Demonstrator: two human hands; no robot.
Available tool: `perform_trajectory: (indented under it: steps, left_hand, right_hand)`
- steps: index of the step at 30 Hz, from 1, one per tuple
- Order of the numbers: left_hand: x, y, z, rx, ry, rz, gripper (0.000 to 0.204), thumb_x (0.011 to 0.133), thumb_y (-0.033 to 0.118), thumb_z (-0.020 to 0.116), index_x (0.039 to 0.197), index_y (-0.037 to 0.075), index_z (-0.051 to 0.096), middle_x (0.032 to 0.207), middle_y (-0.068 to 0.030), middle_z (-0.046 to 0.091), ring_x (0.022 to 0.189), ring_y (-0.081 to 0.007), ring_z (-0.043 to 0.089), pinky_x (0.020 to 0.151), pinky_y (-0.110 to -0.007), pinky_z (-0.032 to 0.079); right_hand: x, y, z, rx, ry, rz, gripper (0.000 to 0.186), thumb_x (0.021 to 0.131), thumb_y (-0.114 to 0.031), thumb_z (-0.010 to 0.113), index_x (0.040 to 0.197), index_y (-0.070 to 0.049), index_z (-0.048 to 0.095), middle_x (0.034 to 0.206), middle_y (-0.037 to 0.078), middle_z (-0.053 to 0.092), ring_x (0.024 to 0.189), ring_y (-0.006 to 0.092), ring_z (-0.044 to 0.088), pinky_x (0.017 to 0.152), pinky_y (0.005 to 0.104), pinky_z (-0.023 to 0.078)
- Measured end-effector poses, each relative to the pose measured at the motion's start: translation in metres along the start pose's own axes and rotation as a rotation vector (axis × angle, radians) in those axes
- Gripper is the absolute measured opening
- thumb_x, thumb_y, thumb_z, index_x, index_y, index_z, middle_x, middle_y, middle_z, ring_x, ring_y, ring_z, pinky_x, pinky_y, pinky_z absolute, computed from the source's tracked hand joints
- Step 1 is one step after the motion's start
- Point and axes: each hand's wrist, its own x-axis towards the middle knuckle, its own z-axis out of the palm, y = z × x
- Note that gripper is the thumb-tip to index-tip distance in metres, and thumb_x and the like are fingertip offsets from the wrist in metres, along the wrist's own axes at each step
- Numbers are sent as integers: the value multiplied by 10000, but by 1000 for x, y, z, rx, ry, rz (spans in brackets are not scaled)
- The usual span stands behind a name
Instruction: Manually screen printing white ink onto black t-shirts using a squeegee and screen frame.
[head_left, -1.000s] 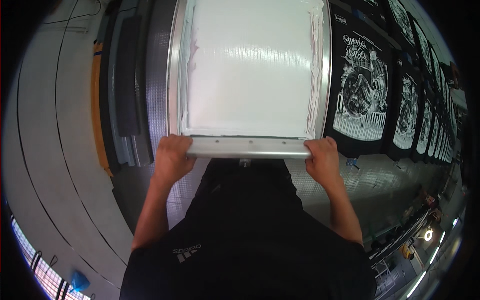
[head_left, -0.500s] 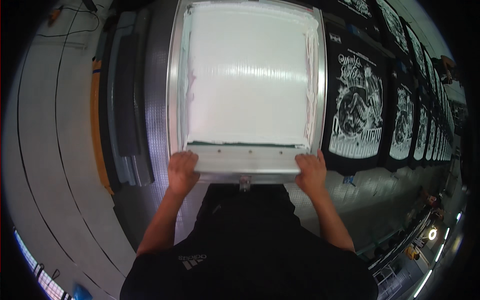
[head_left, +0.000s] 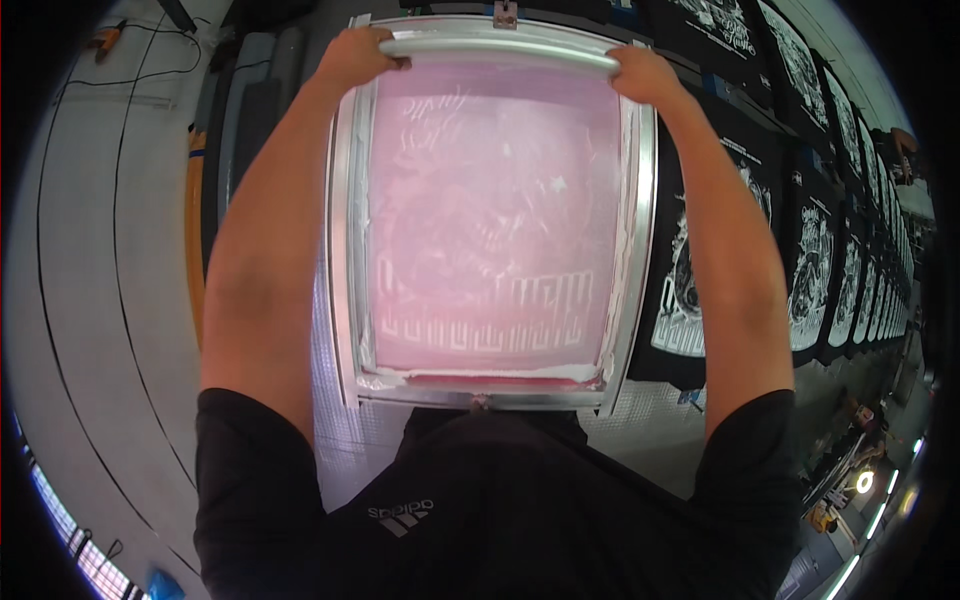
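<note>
The metal screen frame extends forward from just beyond the person's black shirt. White ink lines the near edge of its pink mesh. At the frame's far end, the left hand and right hand grasp opposite ends of the silver squeegee bar. Rightward, black garments with white prints recede in rows.

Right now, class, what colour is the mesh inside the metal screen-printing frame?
The mesh is pink, patterned in whitish tones; best seen in the head view.
</note>
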Motion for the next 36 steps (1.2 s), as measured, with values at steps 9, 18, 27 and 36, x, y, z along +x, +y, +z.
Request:
perform_trajectory:
  steps: [9,18,27,36]
  left_hand:
    - [-347,44,8,-115,-158,38,355,653,156,815,982,74,710,949,-123,703,876,-311,673,817,-414,535]
    - [-459,80,52,-272,6,85,322,547,-31,685,856,36,621,840,-124,654,778,-335,612,712,-428,491]
    - [-353,39,88,-130,209,159,452,523,-8,714,966,63,664,989,-114,681,947,-321,633,884,-428,503]
    - [-43,-1,18,28,141,4,446,735,413,776,1075,133,708,970,-145,710,931,-338,672,813,-429,534]
  right_hand:
    - [-312,-137,-52,317,-457,52,445,687,-41,657,1125,-103,701,910,175,671,875,360,607,810,451,502]
    - [-414,-174,-12,383,-409,78,422,609,-32,661,1028,-87,676,948,91,693,946,285,634,1099,563,325]
    - [-335,-145,20,276,-18,63,457,568,3,631,1013,-94,673,943,83,695,915,291,637,1072,550,368]
    - [-42,-25,11,30,-17,99,448,711,-165,594,1150,-128,677,1016,127,710,982,316,669,900,426,517]
